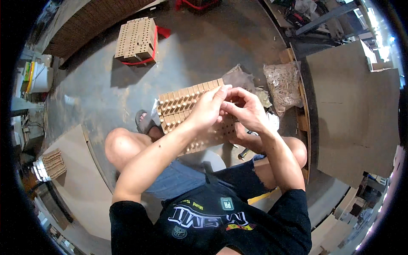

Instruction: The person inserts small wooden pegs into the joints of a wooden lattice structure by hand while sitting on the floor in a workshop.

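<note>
In front of me between my legs stands a block of light wooden pieces (176, 94) packed side by side. Short wooden dowels (168, 123) stick up from it in rows, and small dark holes show at its right part. Over its right side my left hand (208, 107) and my right hand (248, 111) meet, fingertips nearly touching. Both hands are closed in a pinch. Whatever lies between the fingers is hidden or too small to make out. My forearms cover part of the block.
A drilled wooden stack (135, 40) bound with red strap sits far left on the floor. At right lies a clear bag of dowels (282, 87) beside a large cardboard sheet (355, 114). A utility knife (244, 153) lies near my right leg; another dowelled stack (54, 163) is at left.
</note>
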